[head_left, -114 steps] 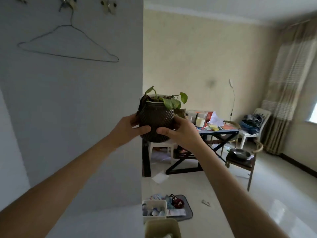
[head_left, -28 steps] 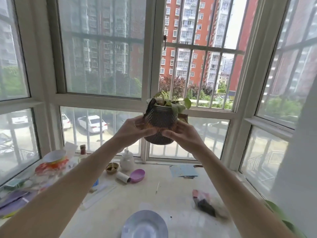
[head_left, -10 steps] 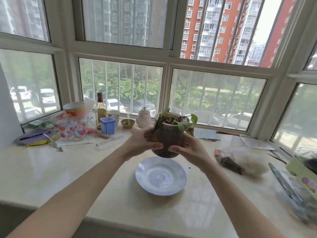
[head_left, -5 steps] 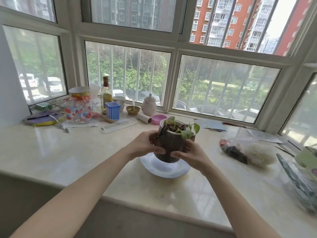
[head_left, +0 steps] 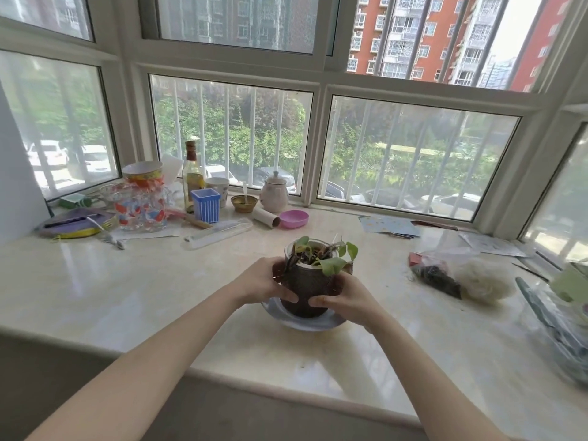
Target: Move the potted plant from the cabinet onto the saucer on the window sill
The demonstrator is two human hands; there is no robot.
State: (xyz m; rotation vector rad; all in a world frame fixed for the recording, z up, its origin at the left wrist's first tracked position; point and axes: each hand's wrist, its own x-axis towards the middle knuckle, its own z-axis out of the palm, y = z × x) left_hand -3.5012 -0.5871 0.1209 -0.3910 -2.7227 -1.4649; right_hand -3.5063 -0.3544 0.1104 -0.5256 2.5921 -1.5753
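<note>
Two hands were wrapped around the potted plant [head_left: 307, 281], one on each side of its dark textured pot. The left hand [head_left: 264, 281] gripped the left wall with the thumb across the front; the right hand [head_left: 345, 297] gripped the right wall the same way. Neither grip was loosened.

The pot sat over the middle of the saucer [head_left: 302, 323], whose pale rim showed at the front and on both sides below the pot. Its base appeared to be resting in the saucer, or a hair above it; contact could not be confirmed from this angle. The pot stood upright, green leaves leaning right over the rim.

The saucer lay on the window sill [head_left: 127, 297], on a bare marble patch. A pink bowl [head_left: 294, 218], a cardboard tube [head_left: 265, 216] and a white teapot [head_left: 273, 194] stood well behind it, out of the way.

Judgement: the carry and placement were essentially done. Remaining: confirm the pot is seated level, then let go with both hands and withdraw.
</note>
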